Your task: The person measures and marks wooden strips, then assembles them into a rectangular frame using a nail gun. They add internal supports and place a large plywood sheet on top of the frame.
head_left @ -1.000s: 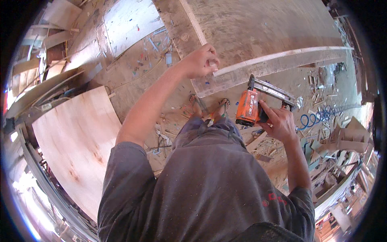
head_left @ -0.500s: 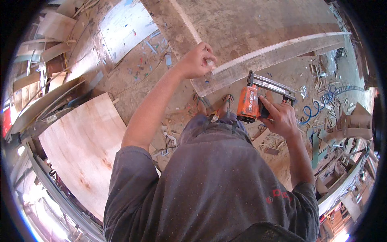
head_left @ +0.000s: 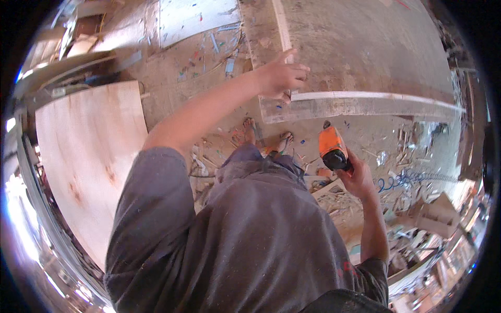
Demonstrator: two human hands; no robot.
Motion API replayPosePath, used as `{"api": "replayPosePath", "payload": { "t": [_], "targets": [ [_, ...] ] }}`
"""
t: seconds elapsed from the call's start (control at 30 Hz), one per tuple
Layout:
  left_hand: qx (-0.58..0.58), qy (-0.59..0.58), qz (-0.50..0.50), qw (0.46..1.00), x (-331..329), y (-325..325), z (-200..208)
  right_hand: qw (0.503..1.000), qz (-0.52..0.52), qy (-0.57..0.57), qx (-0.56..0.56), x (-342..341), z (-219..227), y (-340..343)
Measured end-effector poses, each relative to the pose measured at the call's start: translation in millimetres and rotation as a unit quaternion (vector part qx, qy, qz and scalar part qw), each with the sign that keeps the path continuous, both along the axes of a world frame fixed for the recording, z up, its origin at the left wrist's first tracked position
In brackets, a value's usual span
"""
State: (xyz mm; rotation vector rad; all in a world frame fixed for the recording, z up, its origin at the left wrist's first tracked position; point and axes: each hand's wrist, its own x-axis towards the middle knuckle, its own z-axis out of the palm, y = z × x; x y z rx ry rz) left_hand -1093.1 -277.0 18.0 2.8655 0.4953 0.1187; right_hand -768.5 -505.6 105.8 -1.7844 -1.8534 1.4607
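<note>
Two pale strips are laid at an angle on the worktop, fastening unverifiable; left hand loosely spread at their near ends, right hand gripping an orange nail gun apart from them.

Right fingers around orange-black tool, spread left fingers by corner of pale strips, perhaps touching

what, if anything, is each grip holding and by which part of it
The right grip holds the orange tool by its handle, largely hidden. The left grip is near the pale strips' corner; whether it holds anything cannot be told.
</note>
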Motion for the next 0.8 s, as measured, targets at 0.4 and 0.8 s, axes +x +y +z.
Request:
{"api": "replayPosePath", "payload": {
  "t": [0.4,0.8],
  "targets": [
    [-0.013,-0.047,-0.072,0.996,1,21,-12,0.954,0.265,-0.134,-0.037,-1,17,36],
    [-0.016,-0.056,-0.108,0.992,4,28,-24,0.878,0.397,-0.212,0.163,-38,-15,59]
  ]
}}
